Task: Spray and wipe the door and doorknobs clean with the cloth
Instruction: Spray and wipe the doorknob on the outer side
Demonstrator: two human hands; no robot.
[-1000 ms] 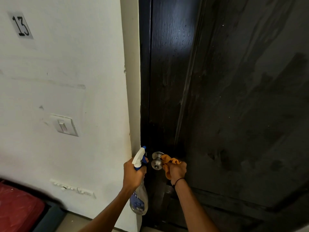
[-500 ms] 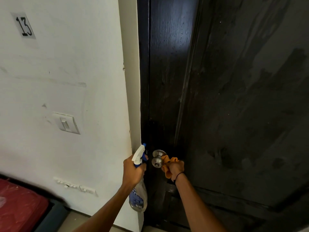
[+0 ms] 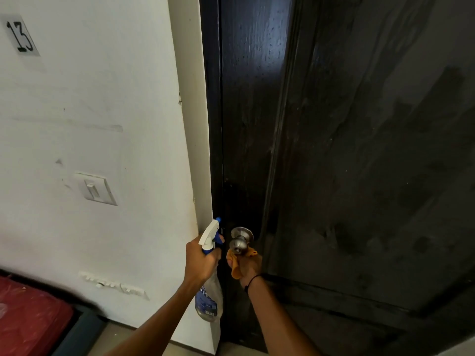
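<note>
Right hand (image 3: pixel 248 264), grip clenched around a bunched orange cloth (image 3: pixel 237 263), holds the cloth against the underside of the metal doorknob (image 3: pixel 239 240); a dark band circles the wrist. Left hand (image 3: pixel 201 260), grip wrapped around the neck of a spray bottle (image 3: pixel 209 278), keeps the bottle upright just left of the knob, its white and blue trigger head pointing up toward the door edge. The doorknob projects from the left stile of the dark door (image 3: pixel 359 163), whose glossy surface shows streaks and patches. White door frame (image 3: pixel 190 124) borders the door on the left. On the white wall (image 3: pixel 102 111): a number plate "13" (image 3: pixel 21 34) at upper left, a light switch (image 3: pixel 95 188) at mid-height. A red object (image 3: pixel 30 319) sits at lower left.
</note>
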